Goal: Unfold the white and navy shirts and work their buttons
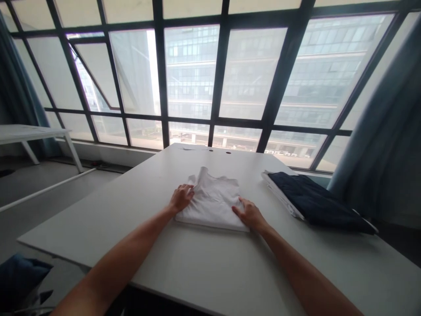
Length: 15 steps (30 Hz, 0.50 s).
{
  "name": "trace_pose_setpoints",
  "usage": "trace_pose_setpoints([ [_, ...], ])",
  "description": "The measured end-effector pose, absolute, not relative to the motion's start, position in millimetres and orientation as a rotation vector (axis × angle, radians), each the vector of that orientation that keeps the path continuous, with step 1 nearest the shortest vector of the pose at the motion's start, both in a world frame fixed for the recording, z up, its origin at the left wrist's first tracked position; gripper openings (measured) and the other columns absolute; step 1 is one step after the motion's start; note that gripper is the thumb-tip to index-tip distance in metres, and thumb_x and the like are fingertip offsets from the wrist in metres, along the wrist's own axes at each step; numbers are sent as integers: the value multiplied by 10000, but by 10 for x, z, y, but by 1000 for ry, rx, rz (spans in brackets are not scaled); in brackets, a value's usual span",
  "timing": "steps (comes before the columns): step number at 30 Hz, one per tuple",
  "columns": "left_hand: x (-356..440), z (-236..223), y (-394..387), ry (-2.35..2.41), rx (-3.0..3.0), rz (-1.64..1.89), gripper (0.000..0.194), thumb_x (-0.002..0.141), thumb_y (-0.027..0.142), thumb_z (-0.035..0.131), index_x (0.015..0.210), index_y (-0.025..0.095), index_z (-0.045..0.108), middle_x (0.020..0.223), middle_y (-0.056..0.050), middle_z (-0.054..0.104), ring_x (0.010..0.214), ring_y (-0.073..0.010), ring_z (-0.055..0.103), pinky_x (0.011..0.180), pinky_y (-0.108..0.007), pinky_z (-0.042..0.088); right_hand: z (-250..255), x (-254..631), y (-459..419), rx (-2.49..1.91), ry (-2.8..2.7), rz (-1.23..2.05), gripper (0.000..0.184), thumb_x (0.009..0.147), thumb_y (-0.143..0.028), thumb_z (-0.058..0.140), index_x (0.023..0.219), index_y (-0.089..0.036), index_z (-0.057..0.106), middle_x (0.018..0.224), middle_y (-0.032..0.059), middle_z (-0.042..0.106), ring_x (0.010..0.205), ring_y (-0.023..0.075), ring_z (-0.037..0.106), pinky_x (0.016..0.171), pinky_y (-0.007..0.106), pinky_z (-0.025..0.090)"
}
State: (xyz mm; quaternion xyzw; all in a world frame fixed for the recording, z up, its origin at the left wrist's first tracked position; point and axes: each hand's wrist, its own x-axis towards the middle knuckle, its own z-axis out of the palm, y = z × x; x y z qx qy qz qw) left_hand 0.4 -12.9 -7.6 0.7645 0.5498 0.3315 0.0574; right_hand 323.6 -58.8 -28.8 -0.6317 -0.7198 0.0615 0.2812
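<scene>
Fabric first: what's under those hands?

A white folded garment, lying flat and a little rumpled, with a peaked, crumpled end pointing toward the window. It sits near the middle of a white table. Counting 12 o'clock as straight ahead of the person, it lies at 12.

And the hands, are they gripping it?

No, neither one is clenched. The left hand is open, resting on the garment's left side with its fingers slightly curved. The right hand is open too, at the garment's lower right edge, touching the cloth. I can't see a pinch in either one.

What's next to the garment?

At about 3 o'clock from it, well apart from the right hand, a navy folded garment lies on a white folded layer, near the table's right edge. I can't tell what that white layer is.

Anything farther out?

A large dark-framed window fills 12 o'clock, with an office building beyond the glass. A teal curtain hangs at about 2 o'clock, and a second curtain at about 10. A second white table stands near that second curtain, and a blue cloth shows at about 8 o'clock, cut off by the corner of the view.
</scene>
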Motion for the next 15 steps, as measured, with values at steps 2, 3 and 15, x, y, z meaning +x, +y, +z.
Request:
trace_pose_setpoints([
  [2,22,-78,-105,1630,2174,1119,249,915,241,522,1119,207,661,1161,-72,706,1102,-229,620,1007,-344,442,-287,3217,-586,-1667,-1905,177,538,823,-419,606,1277,-129,610,1324,187,612,1250,315,552,1089,420,395],
  [3,42,-70,-86,1601,2083,1200,236,916,241,512,1087,196,669,1116,-77,722,1060,-228,640,980,-338,457,-283,3197,-578,-1640,-1876,183,527,807,-387,612,1273,-139,611,1302,176,628,1232,308,564,1080,416,404],
  [15,-197,761,-394,725,1279,1579,327,857,480,551,939,193,684,857,-67,715,831,-264,671,734,-408,534,641,3541,-781,-867,-1322,750,460,736,-528,643,1104,-253,658,1033,66,726,963,267,676,855,439,535],
])
